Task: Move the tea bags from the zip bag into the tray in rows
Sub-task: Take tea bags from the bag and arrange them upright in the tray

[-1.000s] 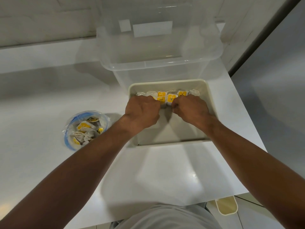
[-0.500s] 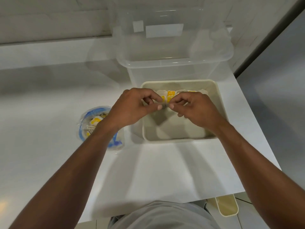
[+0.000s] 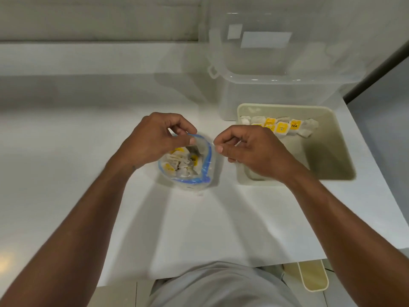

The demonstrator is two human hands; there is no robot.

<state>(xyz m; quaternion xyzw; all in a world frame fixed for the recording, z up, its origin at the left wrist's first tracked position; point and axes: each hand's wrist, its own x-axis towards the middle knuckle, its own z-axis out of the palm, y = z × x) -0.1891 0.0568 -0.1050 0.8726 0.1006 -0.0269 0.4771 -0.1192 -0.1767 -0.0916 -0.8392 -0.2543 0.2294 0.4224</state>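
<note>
The clear zip bag (image 3: 207, 169) with a blue rim stands open on the white table, with several yellow-tagged tea bags (image 3: 180, 163) inside. My left hand (image 3: 152, 140) pinches the bag's far rim between thumb and fingers. My right hand (image 3: 250, 151) has curled fingers and pinches the bag's clear right edge. To the right sits the cream tray (image 3: 285, 106). One row of several tea bags (image 3: 281, 126) lies along its far wall. My right wrist covers the tray's near left corner.
A large clear plastic storage box (image 3: 276, 63) stands right behind the tray. The white table (image 3: 66, 151) ends just right of the tray and near my body. A cream container (image 3: 312, 278) sits below the near edge.
Both hands left the row of tea bags in the tray and moved left to the zip bag, where they now hold its opening. The view has shifted left.
</note>
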